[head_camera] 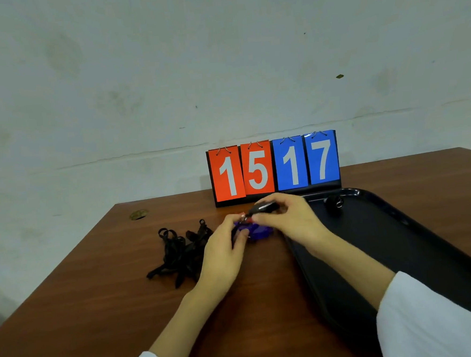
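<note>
Fingers (265,218) clamped on black clip (264,206) and blue piece (256,230), straps (178,252) left, tray (400,236) right, scoreboard (274,167) behind

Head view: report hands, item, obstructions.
Right hand pinches black part. Left hand holds blue piece. Straps left, tray right, neither blocking.

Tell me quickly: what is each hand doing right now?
Left hand: closed, pinching the purple piece.
Right hand: closed, gripping a small black object.
</note>
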`<state>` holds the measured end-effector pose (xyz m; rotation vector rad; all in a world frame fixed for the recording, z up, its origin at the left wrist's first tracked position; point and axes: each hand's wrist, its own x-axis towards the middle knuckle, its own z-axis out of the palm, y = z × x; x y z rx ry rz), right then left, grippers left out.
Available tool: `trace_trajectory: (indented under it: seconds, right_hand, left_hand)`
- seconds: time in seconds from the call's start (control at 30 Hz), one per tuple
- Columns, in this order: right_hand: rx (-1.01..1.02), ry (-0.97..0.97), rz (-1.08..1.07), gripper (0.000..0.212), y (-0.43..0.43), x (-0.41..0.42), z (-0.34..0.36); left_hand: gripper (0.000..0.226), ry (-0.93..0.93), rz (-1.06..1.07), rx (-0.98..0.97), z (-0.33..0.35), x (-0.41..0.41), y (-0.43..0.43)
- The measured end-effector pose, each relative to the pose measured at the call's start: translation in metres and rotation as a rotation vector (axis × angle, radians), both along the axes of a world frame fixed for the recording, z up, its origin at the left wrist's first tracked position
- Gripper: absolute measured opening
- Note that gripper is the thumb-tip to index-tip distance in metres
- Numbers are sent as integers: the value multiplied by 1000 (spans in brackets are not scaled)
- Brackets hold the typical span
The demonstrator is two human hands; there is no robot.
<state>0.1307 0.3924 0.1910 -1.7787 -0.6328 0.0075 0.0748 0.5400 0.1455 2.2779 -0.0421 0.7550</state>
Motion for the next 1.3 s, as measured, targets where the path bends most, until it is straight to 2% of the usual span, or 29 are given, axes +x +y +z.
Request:
trace_trajectory:
  seconds: [0.1, 0.17, 0.23, 0.3, 0.37, 0.43, 0.6, 0.77, 0.83, 0.93, 1.0, 1.1, 1.17, 1.23, 1.27, 1.3]
  right_hand:
    - [576, 500, 115, 15, -11, 3, 12]
    - [877, 750, 208, 13, -21, 7, 20]
    - [1025, 860, 268, 15, -29, 8, 24]
    - [1079, 882, 275, 17, -34, 9, 22]
    - [1010, 849, 224, 19, -37, 10, 18]
    - [819, 753, 147, 21, -37, 12, 13]
    - [295, 445, -43, 30, -39, 11, 7]
    - [20, 180, -281, 25, -41, 11, 6]
    - [52, 162, -321, 24, -44, 12, 8]
    - [133, 219, -237, 24, -45, 10, 10]
    - [139, 229, -150, 27, -42, 6, 9]
    - [133, 189, -55, 30, -37, -2, 9]
    - [157, 159, -22, 21, -36, -7, 10]
    - [183, 129, -11, 13, -34, -12, 8]
    - [193, 117, -8, 13, -32, -14, 7]
    - [201, 109, -3, 12, -31, -16, 6]
  left_hand:
    - [21, 39, 13, -160, 4, 0, 0]
    - [18, 49, 77, -228, 5, 1, 4]
    - [15, 54, 124, -328, 9, 3, 10]
    - [13, 62, 143, -479, 18, 5, 17]
    - [14, 48, 140, -634, 34, 8, 23]
    - [18, 12, 132, -742, 54, 17, 32]
    - [20, -39, 88, -863, 105, 38, 50]
    - [20, 11, 68, -1073, 122, 36, 78]
    - [16, 119, 161, -943, 112, 32, 86]
    - [23, 345, 328, -449, 88, 20, 78]
    - [32, 486, 298, -255, 74, 13, 62]
    - [61, 659, 125, -142, 61, 9, 36]
    - [68, 586, 43, -12, 60, 6, 16]
    - [67, 408, -71, 69, 58, 1, -8]
    - [65, 331, -145, -2, 55, -2, -20]
    - [60, 289, -229, -177, 52, -5, -31]
